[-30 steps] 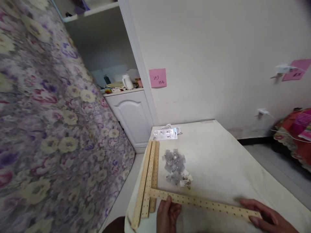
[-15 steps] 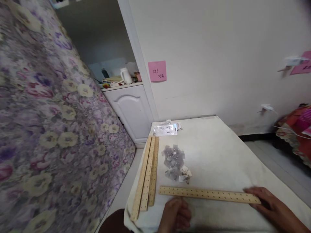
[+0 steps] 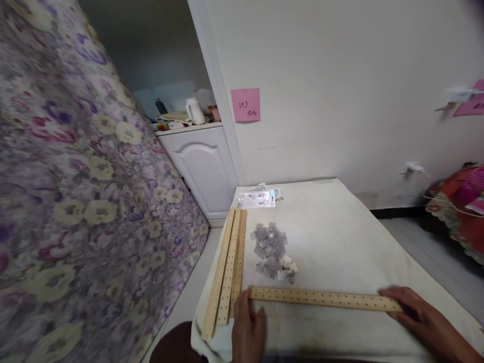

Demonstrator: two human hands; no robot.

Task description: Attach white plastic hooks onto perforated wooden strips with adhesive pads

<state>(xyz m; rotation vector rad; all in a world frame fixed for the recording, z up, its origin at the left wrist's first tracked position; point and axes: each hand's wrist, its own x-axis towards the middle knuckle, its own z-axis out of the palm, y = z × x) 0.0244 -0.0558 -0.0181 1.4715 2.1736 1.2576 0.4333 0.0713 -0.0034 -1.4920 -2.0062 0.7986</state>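
Observation:
A long wooden strip with rows of holes (image 3: 325, 298) lies crosswise near the front of the white table (image 3: 340, 237). My left hand (image 3: 247, 330) rests at the strip's left end, fingers together and touching it. My right hand (image 3: 419, 315) lies flat with fingers stretched out against the strip's right end. Three more perforated wooden strips (image 3: 227, 275) lie side by side along the table's left edge. A heap of small clear bags with metal parts (image 3: 271, 250) sits just beyond the crosswise strip.
A clear blister pack (image 3: 257, 198) lies at the table's far left corner. A flowered mattress (image 3: 75, 191) leans on the left. A white cupboard (image 3: 206, 166) with a jug stands behind. A pink note (image 3: 245, 104) is on the wall. Red bedding (image 3: 459, 212) is at the right.
The crosswise strip has been slid off the three side strips and to the right. My left hand left it, drew back, and has come back to its left end.

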